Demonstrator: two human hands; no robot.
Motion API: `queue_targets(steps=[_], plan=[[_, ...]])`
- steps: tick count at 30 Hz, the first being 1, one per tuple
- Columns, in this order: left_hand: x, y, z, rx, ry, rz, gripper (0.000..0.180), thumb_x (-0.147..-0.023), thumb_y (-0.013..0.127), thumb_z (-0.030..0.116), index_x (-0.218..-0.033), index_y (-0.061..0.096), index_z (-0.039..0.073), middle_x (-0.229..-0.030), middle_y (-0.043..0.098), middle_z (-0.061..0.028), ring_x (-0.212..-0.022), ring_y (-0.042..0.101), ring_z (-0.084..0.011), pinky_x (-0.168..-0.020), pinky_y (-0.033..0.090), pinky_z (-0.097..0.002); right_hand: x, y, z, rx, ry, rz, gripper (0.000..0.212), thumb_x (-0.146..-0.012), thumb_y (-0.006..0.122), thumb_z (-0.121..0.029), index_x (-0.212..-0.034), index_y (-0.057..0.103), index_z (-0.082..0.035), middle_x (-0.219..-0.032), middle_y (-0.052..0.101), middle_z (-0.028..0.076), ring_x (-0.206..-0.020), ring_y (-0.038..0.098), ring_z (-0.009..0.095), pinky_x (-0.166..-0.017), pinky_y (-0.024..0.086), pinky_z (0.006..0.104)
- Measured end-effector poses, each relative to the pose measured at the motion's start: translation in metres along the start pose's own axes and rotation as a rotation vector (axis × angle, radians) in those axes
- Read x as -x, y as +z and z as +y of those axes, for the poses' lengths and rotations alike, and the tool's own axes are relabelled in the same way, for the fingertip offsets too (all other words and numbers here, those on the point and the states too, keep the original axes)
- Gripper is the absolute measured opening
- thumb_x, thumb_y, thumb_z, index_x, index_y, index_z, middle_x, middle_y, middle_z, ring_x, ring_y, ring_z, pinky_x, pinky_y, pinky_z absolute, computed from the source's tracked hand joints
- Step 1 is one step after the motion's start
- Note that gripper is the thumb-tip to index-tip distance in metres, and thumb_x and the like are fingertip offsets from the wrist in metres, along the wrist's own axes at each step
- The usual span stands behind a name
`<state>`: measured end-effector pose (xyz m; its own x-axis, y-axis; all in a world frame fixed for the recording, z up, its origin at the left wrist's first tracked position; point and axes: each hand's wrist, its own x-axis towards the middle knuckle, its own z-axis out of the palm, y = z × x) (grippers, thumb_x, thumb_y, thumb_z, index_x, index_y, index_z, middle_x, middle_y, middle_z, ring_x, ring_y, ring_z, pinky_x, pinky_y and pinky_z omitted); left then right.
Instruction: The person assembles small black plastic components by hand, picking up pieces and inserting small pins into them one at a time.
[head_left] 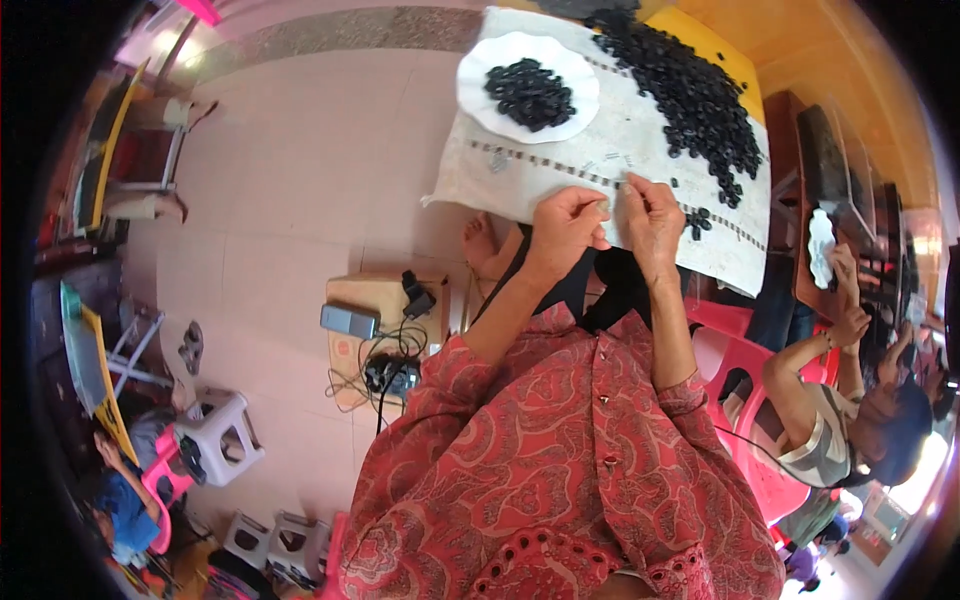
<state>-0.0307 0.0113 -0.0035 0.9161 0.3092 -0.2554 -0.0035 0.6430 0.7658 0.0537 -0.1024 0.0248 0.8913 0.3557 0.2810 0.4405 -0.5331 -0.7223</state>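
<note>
Over the near edge of a cloth-covered table [640,115], my left hand [570,232] is closed in a pinch, thumb against forefinger. Close beside it on the right, my right hand [656,222] also pinches with its fingertips. Whatever the fingers hold is too small to make out. Just beyond them lie a few small clear pieces [612,160] on the cloth. A white scalloped plate [474,75] at the far left of the table carries a heap of small black rings [530,93]. A larger spread of black ring-like parts [690,95] covers the table's right side, some loose ones near my right hand.
Left of my legs, a cardboard box [345,355] bears a grey device [350,320], black adapters and tangled cables. White stools [220,440] stand at lower left. At right, another person [830,400] sits by a red chair, hands near a white plate [822,247].
</note>
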Motion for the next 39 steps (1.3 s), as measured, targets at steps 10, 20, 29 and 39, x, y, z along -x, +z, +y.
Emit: queue_targets(steps=[10,20,29,39], plan=[[-0.001,0.009,-0.007,-0.188,0.166,0.091,0.015,-0.086,0.056,0.000,-0.100,0.059,-0.004,-0.077,0.062,-0.0067,-0.057,0.058,-0.0094,-0.051,0.053,-0.0243,0.012,-0.008,-0.003,-0.234,0.307,-0.222,0.022,-0.091,0.061,-0.023,-0.084,0.066,-0.003,-0.063,0.054,-0.003,-0.052,0.043,0.003,-0.045,0.029,0.0187],[0.010,0.014,-0.019,-0.260,0.316,0.090,0.007,-0.083,0.056,0.002,-0.084,0.061,-0.002,-0.069,0.064,-0.0128,-0.060,0.063,-0.0194,-0.055,0.050,-0.0323,0.026,-0.019,-0.003,-0.338,0.107,-0.419,0.017,-0.093,0.056,-0.016,-0.091,0.065,-0.002,-0.067,0.058,-0.001,-0.056,0.049,0.005,-0.050,0.035,0.0178],[0.021,0.012,-0.027,-0.489,0.480,0.252,0.013,-0.083,0.054,0.000,-0.096,0.056,-0.003,-0.068,0.063,-0.0133,-0.060,0.065,-0.0212,-0.052,0.051,-0.0333,0.024,-0.014,-0.003,-0.316,0.029,-0.341,0.017,-0.091,0.060,-0.019,-0.090,0.063,-0.002,-0.066,0.057,-0.001,-0.053,0.047,0.006,-0.049,0.036,0.0195],[0.046,0.014,-0.037,-0.631,0.474,0.165,0.011,-0.081,0.055,0.008,-0.087,0.057,-0.001,-0.075,0.060,-0.0227,-0.075,0.059,-0.0432,-0.065,0.047,-0.0488,0.010,0.007,-0.032,-0.275,0.255,-0.184,0.021,-0.090,0.062,-0.021,-0.095,0.062,0.000,-0.066,0.055,-0.001,-0.055,0.046,0.005,-0.051,0.037,0.0198]])
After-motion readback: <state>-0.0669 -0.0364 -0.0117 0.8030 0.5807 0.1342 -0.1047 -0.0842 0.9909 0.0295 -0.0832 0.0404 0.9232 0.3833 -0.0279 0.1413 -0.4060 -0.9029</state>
